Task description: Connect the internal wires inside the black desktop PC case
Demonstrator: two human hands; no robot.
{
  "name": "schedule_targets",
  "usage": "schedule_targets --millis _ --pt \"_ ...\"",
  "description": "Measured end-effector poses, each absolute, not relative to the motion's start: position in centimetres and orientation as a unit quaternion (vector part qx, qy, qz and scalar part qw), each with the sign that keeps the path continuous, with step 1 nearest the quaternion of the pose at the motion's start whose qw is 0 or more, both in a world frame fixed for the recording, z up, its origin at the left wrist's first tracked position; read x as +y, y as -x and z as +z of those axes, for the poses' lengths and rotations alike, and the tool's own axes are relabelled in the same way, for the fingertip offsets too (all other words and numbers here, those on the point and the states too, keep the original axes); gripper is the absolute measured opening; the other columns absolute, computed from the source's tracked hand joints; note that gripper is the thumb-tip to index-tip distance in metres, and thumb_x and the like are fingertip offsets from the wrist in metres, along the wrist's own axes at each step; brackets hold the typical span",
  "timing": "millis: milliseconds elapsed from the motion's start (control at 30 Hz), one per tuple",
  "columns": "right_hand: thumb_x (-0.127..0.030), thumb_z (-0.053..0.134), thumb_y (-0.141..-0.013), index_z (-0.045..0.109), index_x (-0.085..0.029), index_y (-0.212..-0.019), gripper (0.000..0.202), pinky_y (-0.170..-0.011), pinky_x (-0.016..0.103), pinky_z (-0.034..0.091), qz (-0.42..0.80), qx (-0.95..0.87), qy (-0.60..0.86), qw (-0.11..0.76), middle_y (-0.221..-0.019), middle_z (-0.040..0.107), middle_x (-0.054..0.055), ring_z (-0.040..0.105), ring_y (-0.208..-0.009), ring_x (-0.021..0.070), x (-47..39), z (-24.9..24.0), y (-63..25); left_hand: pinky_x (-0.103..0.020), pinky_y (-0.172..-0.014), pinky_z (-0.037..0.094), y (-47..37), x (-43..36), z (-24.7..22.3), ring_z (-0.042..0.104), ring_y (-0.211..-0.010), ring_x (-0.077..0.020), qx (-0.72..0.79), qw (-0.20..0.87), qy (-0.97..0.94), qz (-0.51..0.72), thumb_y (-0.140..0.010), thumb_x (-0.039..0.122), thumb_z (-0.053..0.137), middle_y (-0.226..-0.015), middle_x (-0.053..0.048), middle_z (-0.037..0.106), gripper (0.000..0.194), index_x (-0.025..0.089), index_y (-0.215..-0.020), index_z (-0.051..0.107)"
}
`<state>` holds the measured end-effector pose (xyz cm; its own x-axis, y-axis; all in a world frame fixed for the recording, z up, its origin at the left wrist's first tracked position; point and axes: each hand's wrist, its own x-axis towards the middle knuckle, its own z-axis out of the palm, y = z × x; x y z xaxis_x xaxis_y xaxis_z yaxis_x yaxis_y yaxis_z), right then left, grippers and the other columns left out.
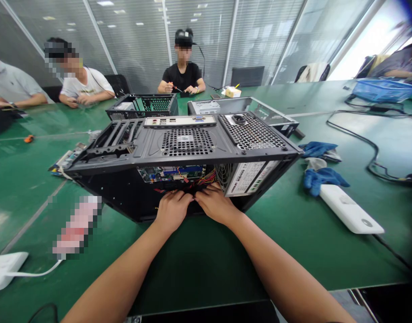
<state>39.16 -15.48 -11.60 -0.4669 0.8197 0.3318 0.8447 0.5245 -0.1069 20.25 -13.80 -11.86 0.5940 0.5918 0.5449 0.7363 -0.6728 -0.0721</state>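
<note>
A black computer case [138,150] lies in front of me with its side open towards me. My left hand [174,207] reaches into the opening, its fingers curled in at the lower edge of the motherboard [172,172]. Close beside it, my right hand [214,202] also has bent fingers, just below a bundle of red and yellow cables [208,178]. The two hands nearly touch at the thumbs. Whatever the fingertips pinch is hidden in the dark interior. To the right of the cables sits the power supply [248,178] with a white label.
More open cases [152,104] stand behind mine. Blue gloves [322,175] and a white power bank [349,208] lie at right, with black cables and a blue basket [381,91] beyond. A circuit board [66,159] lies left. Three co-workers sit across the table [118,264].
</note>
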Motion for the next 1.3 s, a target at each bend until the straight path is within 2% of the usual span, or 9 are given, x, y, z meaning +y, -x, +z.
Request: schedule_targets --millis 300,667,1033,1300 --pt "-0.023 0.052 -0.097 0.067 -0.020 -0.089 0.017 -0.087 0.036 0.035 -0.034 -0.856 0.490 0.164 -0.081 0.068 0.005 0.058 -0.087 0.0216 -15.46 -11.71 -39.13 -0.029 -0.066 0.046 -20.17 -13.74 -12.01 0.057 -0.068 -0.0172 -0.368 0.137 0.886 -0.245 -0.097 0.026 0.051 -0.068 -0.002 0.060 0.026 0.019 -0.077 0.065" --pt "-0.022 0.051 -0.097 0.064 -0.018 -0.086 0.018 -0.085 0.035 0.036 -0.039 -0.854 0.490 0.170 -0.082 0.067 0.006 0.057 -0.086 0.0219 -15.54 -11.62 -39.08 -0.032 -0.073 0.048 -20.26 -13.84 -12.01 0.059 -0.074 -0.0190 -0.370 0.130 0.889 -0.237 -0.097 0.024 0.052 -0.071 -0.003 0.062 0.020 0.020 -0.084 0.067" --pt "-0.021 0.050 -0.097 0.064 -0.018 -0.089 0.016 -0.087 0.036 0.036 -0.058 -0.858 0.485 0.161 -0.086 0.066 0.006 0.057 -0.088 0.0223 -15.55 -11.47 -38.96 -0.032 -0.066 0.043 -20.28 -13.86 -11.81 0.057 -0.075 -0.0208 -0.377 0.133 0.890 -0.219 -0.096 0.023 0.053 -0.072 -0.003 0.064 0.018 0.020 -0.085 0.067" --pt "-0.021 0.052 -0.097 0.066 -0.021 -0.087 0.017 -0.085 0.035 0.035 -0.049 -0.858 0.485 0.162 -0.082 0.065 0.003 0.056 -0.086 0.0206 -15.46 -11.57 -39.21 -0.032 -0.073 0.050 -20.17 -13.83 -12.08 0.060 -0.074 -0.0186 -0.361 0.124 0.892 -0.243 -0.097 0.022 0.050 -0.071 -0.002 0.063 0.021 0.019 -0.084 0.066"
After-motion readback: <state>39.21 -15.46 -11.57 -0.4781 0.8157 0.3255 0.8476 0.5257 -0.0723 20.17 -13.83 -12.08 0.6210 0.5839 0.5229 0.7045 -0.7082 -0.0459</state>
